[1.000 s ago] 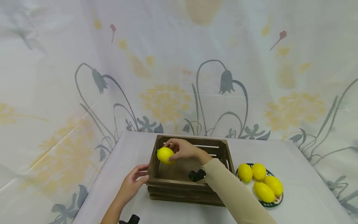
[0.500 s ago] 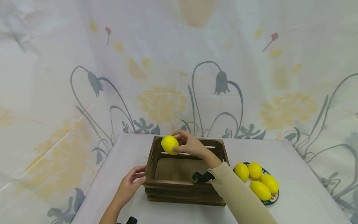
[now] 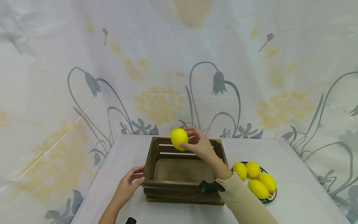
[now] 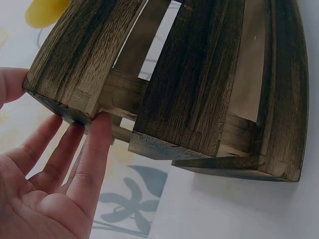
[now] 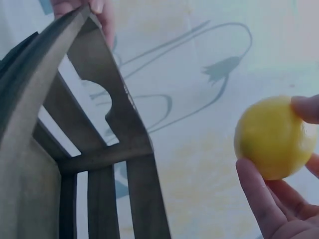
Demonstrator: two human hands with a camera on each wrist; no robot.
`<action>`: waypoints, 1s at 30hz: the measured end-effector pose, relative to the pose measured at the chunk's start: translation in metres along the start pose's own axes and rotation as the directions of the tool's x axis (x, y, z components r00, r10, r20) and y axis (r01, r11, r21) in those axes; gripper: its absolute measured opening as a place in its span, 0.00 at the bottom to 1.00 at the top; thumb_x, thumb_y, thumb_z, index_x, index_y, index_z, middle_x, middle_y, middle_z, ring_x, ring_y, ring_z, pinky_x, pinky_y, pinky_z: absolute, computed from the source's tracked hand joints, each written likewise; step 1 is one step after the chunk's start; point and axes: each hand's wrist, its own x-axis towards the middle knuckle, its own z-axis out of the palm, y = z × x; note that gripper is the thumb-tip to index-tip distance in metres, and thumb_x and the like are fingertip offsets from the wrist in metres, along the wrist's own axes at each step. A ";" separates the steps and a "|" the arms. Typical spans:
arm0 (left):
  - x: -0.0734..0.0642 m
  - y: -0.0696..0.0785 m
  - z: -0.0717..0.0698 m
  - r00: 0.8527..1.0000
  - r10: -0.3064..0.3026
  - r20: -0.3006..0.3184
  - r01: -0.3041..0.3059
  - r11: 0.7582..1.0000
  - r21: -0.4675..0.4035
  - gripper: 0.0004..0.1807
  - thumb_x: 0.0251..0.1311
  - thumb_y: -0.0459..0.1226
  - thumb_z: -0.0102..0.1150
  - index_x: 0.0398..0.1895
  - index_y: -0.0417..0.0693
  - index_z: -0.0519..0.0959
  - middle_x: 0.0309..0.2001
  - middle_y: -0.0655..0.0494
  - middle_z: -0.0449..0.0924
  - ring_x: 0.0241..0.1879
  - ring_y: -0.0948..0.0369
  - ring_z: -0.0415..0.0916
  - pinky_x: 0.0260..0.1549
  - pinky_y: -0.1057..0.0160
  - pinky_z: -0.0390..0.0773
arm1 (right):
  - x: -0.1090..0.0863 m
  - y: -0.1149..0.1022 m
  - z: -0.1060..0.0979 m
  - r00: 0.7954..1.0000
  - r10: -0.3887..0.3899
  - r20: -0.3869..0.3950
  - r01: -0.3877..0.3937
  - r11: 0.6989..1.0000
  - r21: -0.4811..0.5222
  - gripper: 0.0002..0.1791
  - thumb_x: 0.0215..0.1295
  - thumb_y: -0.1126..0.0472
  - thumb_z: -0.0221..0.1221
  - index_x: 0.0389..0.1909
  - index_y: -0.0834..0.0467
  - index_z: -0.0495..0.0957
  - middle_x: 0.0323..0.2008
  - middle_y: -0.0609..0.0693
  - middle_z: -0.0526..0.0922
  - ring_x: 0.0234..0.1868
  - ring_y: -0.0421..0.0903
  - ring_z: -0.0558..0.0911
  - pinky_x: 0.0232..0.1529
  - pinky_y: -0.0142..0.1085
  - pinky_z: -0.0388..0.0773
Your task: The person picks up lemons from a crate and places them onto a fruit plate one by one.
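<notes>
A yellow lemon (image 3: pixel 179 139) is held in my right hand (image 3: pixel 202 147) above the back-left part of a brown slatted wooden crate (image 3: pixel 179 189). The right wrist view shows thumb and fingertips gripping the lemon (image 5: pixel 271 139) around its sides. My left hand (image 3: pixel 128 186) holds the crate's front left corner. In the left wrist view its fingertips (image 4: pixel 102 124) touch the end of the top slat (image 4: pixel 82 64), with the thumb at the slat's other edge. Only the bare bottom board (image 3: pixel 179 170) shows inside the crate; the front wall hides a strip of it.
To the right of the crate, partly behind the right forearm, a round patterned plate (image 3: pixel 272 198) holds several lemons (image 3: pixel 258 189). Both stand on a white-covered table (image 3: pixel 302 174). A flower-printed cloth (image 3: pixel 167 71) hangs behind and along both sides.
My right hand has lifted the lemon from inside the crate to above it, moving up and a little right. The left hand stays at the crate's corner. The head view has shifted slightly.
</notes>
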 end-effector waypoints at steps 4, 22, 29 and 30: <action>0.000 0.002 0.001 1.000 0.009 0.002 -0.009 1.000 -0.005 0.21 0.59 0.31 0.58 0.56 0.36 0.71 0.54 0.43 0.71 0.48 0.55 0.73 0.39 0.66 0.78 | -0.012 -0.002 -0.006 0.998 -0.023 -0.055 0.022 1.000 -0.018 0.29 0.51 0.62 0.68 0.55 0.54 0.71 0.43 0.56 0.75 0.40 0.51 0.80 0.35 0.38 0.79; -0.002 0.003 0.002 1.000 0.023 -0.004 -0.023 1.000 0.001 0.20 0.59 0.31 0.58 0.55 0.35 0.71 0.54 0.42 0.72 0.47 0.56 0.73 0.39 0.65 0.78 | -0.065 0.006 -0.047 0.980 -0.078 -0.182 0.067 0.996 -0.063 0.28 0.51 0.68 0.67 0.54 0.60 0.71 0.40 0.57 0.76 0.36 0.46 0.78 0.38 0.33 0.79; -0.001 0.000 0.000 1.000 0.023 -0.004 -0.023 1.000 -0.001 0.20 0.58 0.31 0.59 0.54 0.36 0.72 0.54 0.43 0.72 0.46 0.61 0.73 0.39 0.65 0.79 | -0.086 0.018 -0.063 0.969 -0.058 -0.240 0.029 0.992 -0.121 0.28 0.50 0.68 0.67 0.54 0.60 0.71 0.39 0.56 0.74 0.33 0.44 0.77 0.36 0.32 0.79; -0.001 0.000 0.000 1.000 0.025 -0.003 -0.025 1.000 0.000 0.20 0.58 0.31 0.58 0.54 0.36 0.72 0.54 0.43 0.72 0.46 0.61 0.73 0.39 0.65 0.79 | -0.089 0.020 -0.065 0.967 -0.058 -0.249 0.025 0.991 -0.133 0.28 0.50 0.69 0.67 0.54 0.60 0.71 0.39 0.56 0.74 0.33 0.43 0.78 0.35 0.31 0.79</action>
